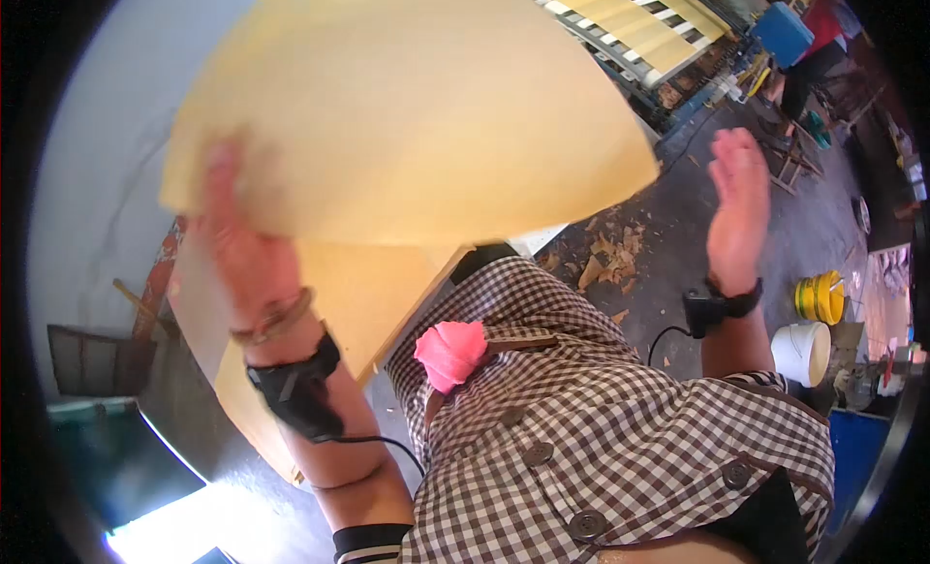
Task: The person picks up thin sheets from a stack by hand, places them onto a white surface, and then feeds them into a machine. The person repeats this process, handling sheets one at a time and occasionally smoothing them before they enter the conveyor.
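A large pale-yellow sheet of wood veneer (417,118) is raised in front of me, slightly curved. My left hand (242,254) is at its lower left corner, with a finger over the near face. Motion blurs these fingers, but the hand appears closed on the sheet. To the right of the sheet, my right hand (739,201) is held up apart from it, fingers stretched out and nothing in them. Below the raised sheet lies more pale wood sheet (363,288), partly hidden by it and by my left arm.
A machine carrying yellow sheet (630,31) stands at the back. Veneer scraps (610,259) litter the floor. On the right are a yellow bucket (819,297) and a white bucket (801,354). Another person (809,75) is at the far right. Cables run from both my wrists.
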`<state>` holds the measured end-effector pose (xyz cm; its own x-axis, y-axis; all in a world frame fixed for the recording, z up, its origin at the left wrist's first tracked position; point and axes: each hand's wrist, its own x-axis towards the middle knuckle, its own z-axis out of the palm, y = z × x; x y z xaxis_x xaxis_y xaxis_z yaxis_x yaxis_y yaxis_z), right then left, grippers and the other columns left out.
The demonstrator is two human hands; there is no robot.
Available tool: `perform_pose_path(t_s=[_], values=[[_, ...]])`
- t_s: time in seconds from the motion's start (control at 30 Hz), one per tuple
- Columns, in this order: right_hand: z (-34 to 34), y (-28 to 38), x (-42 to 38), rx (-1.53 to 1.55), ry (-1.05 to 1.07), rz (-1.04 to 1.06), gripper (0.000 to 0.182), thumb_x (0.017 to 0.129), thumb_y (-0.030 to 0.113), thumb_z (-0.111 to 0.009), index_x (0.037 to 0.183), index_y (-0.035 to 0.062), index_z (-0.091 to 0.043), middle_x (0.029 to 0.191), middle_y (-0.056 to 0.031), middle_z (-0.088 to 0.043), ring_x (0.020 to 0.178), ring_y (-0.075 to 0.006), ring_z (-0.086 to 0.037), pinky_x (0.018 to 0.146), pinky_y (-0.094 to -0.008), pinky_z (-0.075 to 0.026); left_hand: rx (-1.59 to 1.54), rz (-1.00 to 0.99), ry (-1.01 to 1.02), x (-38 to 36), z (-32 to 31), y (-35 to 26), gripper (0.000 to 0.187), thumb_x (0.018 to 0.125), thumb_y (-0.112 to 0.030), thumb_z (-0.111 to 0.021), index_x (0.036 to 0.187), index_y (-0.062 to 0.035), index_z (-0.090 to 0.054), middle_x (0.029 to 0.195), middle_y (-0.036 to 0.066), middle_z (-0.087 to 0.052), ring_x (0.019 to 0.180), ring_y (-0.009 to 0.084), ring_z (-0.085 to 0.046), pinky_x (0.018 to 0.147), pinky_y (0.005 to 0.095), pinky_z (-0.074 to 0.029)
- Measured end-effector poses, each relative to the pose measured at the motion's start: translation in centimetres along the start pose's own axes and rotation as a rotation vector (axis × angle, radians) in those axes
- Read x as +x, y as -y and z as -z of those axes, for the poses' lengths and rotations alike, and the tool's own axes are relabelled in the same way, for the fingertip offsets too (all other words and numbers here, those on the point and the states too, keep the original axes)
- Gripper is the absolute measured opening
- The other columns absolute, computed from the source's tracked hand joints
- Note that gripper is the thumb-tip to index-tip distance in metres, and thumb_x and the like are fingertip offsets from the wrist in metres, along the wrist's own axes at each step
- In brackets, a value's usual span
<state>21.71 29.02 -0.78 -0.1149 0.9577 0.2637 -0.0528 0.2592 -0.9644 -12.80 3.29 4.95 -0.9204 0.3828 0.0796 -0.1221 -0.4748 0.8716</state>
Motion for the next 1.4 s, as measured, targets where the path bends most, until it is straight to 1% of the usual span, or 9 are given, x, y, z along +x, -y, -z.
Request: perform_pose_path(t_s=[0.2, 0.47, 0.77, 0.87, 0.97, 1.23, 1.27, 1.3, 1.4], values=[[-2.6, -8.5, -3.6, 0.325, 0.612, -0.932, 0.067, 0.091, 0.062, -0.056, 0.132, 0.01, -0.051, 0.116, -0.0049, -0.062, 0.1, -0.0159, -0.059, 0.09, -0.0318, -0.045, -0.1, 0.046, -0.484, -1.4, 12.0, -0.2, 0.04, 0.096, -0.023, -0.062, 0.128, -0.0007, -0.056, 0.123, 0.01, -0.063, 0.111, 0.0222, -0.062, 0.094, 0.0381, -0.053], [-10.1, -9.3, -4.0, 0.369, 0.813, -1.126, 0.056, 0.094, 0.042, -0.062, 0.136, 0.0081, -0.047, 0.11, -0.0095, -0.067, 0.089, -0.017, -0.067, 0.076, -0.0295, -0.055, 0.159, 0.182, -0.636, -6.3, 22.4, 4.4, 0.037, 0.092, -0.011, -0.065, 0.127, -0.0038, -0.056, 0.117, 0.013, -0.066, 0.101, 0.0247, -0.067, 0.082, 0.0355, -0.06], [-10.4, -12.8, -4.9, -0.313, 0.627, -0.341, 0.047, 0.087, 0.032, -0.069, 0.119, -0.0005, -0.061, 0.106, -0.0091, -0.068, 0.093, -0.0205, -0.066, 0.082, -0.0306, -0.052, 0.392, 0.272, -0.581, -8.6, 22.5, 0.5, 0.041, 0.087, -0.005, -0.068, 0.127, -0.0026, -0.056, 0.116, 0.013, -0.065, 0.098, 0.0266, -0.068, 0.074, 0.0352, -0.061], [-10.1, -9.6, -6.3, -0.617, 0.623, 0.517, 0.048, 0.085, 0.032, -0.069, 0.124, 0.0071, -0.061, 0.124, -0.0114, -0.062, 0.111, -0.0277, -0.06, 0.097, -0.039, -0.047, 0.513, 0.261, -0.602, -8.7, 22.7, 0.5, 0.047, 0.085, -0.006, -0.069, 0.13, -0.0036, -0.055, 0.116, 0.011, -0.064, 0.099, 0.0257, -0.066, 0.069, 0.0357, -0.06], [-11.4, -8.4, -7.9, -0.57, 0.833, 0.749, 0.047, 0.083, 0.034, -0.069, 0.125, 0.0128, -0.061, 0.136, -0.0113, -0.055, 0.125, -0.0315, -0.05, 0.107, -0.0458, -0.039, 0.562, 0.238, -0.602, -8.1, 22.1, 1.4, 0.055, 0.083, -0.007, -0.072, 0.134, -0.0079, -0.053, 0.12, 0.009, -0.061, 0.103, 0.0245, -0.064, 0.064, 0.0368, -0.058], [-11.2, -7.8, -6.7, -0.521, 0.882, 0.659, 0.044, 0.085, 0.033, -0.07, 0.122, 0.01, -0.062, 0.132, -0.0117, -0.057, 0.124, -0.0295, -0.052, 0.107, -0.0444, -0.039, 0.592, 0.058, -0.584, -5.6, 35.0, 5.3, 0.056, 0.086, -0.019, -0.072, 0.137, -0.0095, -0.049, 0.117, 0.013, -0.061, 0.098, 0.0269, -0.063, 0.068, 0.0401, -0.06], [-10.8, -8.0, -5.7, -0.444, 0.83, 0.676, 0.042, 0.085, 0.032, -0.07, 0.12, 0.0094, -0.063, 0.13, -0.0118, -0.058, 0.122, -0.029, -0.054, 0.106, -0.0428, -0.04, 0.904, -0.028, -0.664, -6.8, 28.9, 3.5, 0.056, 0.09, -0.02, -0.069, 0.14, -0.0091, -0.046, 0.112, 0.015, -0.064, 0.096, 0.0258, -0.064, 0.072, 0.0388, -0.059], [-10.3, -8.0, -5.5, -0.306, 0.772, 0.485, 0.038, 0.086, 0.029, -0.069, 0.118, 0.0089, -0.064, 0.127, -0.011, -0.06, 0.119, -0.0276, -0.056, 0.104, -0.0407, -0.042, 1.427, -0.307, -0.681, -8.1, 29.2, 1.3, 0.051, 0.093, -0.019, -0.065, 0.14, -0.0079, -0.047, 0.108, 0.015, -0.067, 0.094, 0.0253, -0.064, 0.079, 0.0364, -0.057], [-9.3, -11.1, -5.1, 0.251, 0.462, -0.212, 0.021, 0.093, 0.016, -0.06, 0.109, 0.0043, -0.069, 0.112, -0.0072, -0.068, 0.106, -0.0203, -0.064, 0.096, -0.0322, -0.048, 1.564, -0.399, -0.594, -10.2, 26.2, 0.4, 0.035, 0.098, -0.022, -0.057, 0.13, -0.008, -0.057, 0.115, 0.011, -0.067, 0.098, 0.0217, -0.065, 0.082, 0.036, -0.054]])
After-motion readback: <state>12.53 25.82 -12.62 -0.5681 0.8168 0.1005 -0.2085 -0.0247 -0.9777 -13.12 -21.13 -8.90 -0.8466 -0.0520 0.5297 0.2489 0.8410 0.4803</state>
